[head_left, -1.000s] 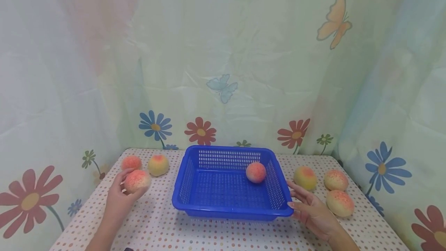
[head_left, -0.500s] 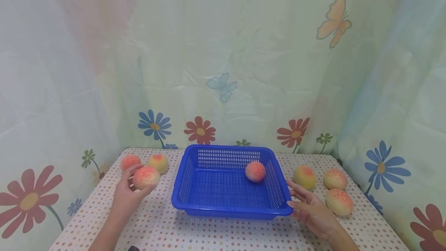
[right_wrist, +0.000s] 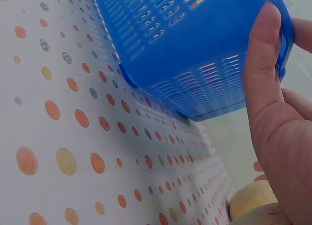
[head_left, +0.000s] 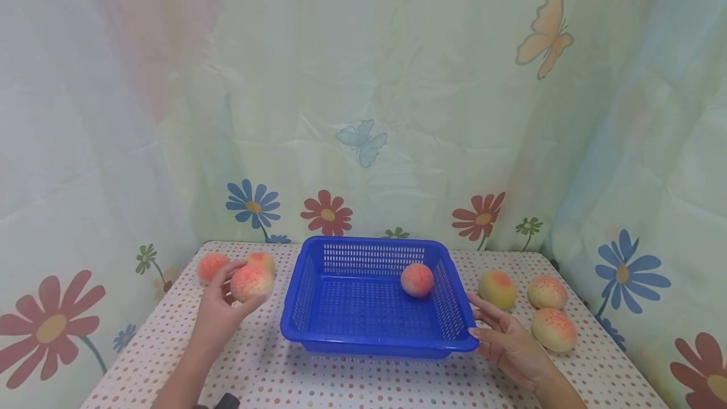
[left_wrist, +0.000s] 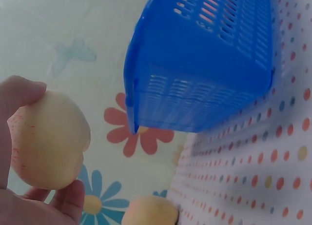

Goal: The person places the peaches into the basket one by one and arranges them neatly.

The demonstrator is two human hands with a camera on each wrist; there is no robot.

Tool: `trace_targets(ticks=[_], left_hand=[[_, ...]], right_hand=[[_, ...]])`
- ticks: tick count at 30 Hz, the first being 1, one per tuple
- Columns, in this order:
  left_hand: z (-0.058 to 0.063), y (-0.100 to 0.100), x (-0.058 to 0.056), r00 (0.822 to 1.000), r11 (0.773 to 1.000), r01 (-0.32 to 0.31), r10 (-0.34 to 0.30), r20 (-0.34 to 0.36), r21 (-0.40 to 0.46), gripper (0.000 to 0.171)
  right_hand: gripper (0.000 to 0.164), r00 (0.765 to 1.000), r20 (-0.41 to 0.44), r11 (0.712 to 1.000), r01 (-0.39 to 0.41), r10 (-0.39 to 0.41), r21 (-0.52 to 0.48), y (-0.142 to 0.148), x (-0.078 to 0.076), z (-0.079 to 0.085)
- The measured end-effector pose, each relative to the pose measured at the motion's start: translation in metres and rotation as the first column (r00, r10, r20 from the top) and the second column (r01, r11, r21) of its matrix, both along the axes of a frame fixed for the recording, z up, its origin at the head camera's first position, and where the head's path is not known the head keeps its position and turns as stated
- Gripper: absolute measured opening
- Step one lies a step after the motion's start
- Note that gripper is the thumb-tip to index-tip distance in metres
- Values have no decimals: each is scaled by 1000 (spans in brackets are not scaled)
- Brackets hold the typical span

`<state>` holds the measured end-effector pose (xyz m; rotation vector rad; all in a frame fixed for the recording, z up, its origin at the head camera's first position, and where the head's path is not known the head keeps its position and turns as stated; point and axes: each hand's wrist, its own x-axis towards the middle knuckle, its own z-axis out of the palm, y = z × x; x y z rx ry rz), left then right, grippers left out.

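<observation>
My left hand (head_left: 218, 317) grips a peach (head_left: 252, 283), pale with a red-speckled top, above the left part of the table. In the left wrist view, thumb and fingers curl round this peach (left_wrist: 53, 137), clear of the basket. A blue plastic basket (head_left: 380, 341) with slotted walls stands mid-table. One red peach (head_left: 417, 280) lies inside it, toward its right wall. At the basket's right front corner, my right hand (head_left: 514, 349) pinches the rim; the right wrist view shows the thumb (right_wrist: 263, 54) on one side and fingers behind.
Behind my left hand sit a red peach (head_left: 212, 267) and a yellow peach (head_left: 262, 260), partly covered. Right of the basket lie a yellow peach (head_left: 497, 289) and two speckled peaches (head_left: 548, 292). A flowered curtain (head_left: 363, 81) closes off the back and sides of the dotted table (head_left: 341, 384).
My left hand has carried its peach rightward and slightly up, toward the basket, now covering part of the yellow peach. My right hand and the basket have stayed put.
</observation>
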<state>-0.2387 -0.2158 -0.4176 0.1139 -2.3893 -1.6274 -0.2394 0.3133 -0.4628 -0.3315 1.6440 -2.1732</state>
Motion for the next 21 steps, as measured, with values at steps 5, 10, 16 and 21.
trace_targets(ticks=[5,10,16,21], left_hand=[[5,9,-2,999,1000,12,-12,-32,18,85],[10,17,-4,998,998,46,-44,-50,50,80],[14,25,-7,997,998,58,-56,-52,38,78],[17,32,-10,996,996,74,-71,-58,49,80]], right_hand=[[55,1000,0,1000,-1,1,3,1,-1,0],[54,1000,10,1000,5,-5,14,0,0,1],[55,1000,15,999,18,-19,34,0,1,1],[55,1000,14,999,23,-23,32,0,0,0]])
